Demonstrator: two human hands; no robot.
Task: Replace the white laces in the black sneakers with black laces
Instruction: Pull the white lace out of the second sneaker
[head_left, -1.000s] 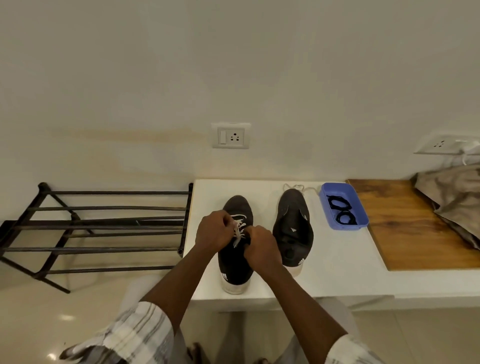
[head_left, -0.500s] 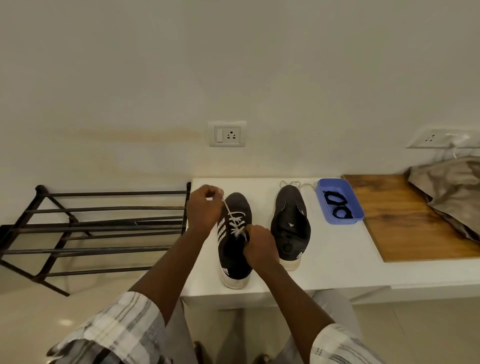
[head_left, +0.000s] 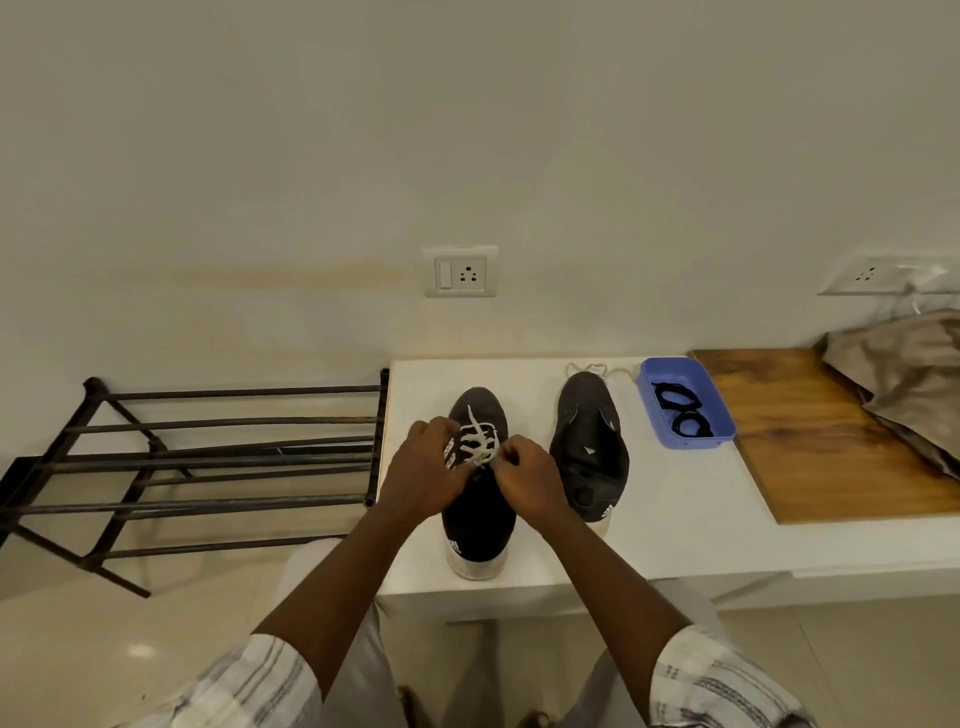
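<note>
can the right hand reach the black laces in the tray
Probably, once the right hand drops the white lace: black laces lie uncovered in the blue tray, just past the second sneaker.

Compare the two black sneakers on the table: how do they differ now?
The left sneaker has a white lace in its eyelets, with the left hand and right hand on it; the right sneaker is unlaced and untouched. The left sneaker sits nearer the front edge of the table than the right sneaker. Both are black, toes toward the wall.
</note>
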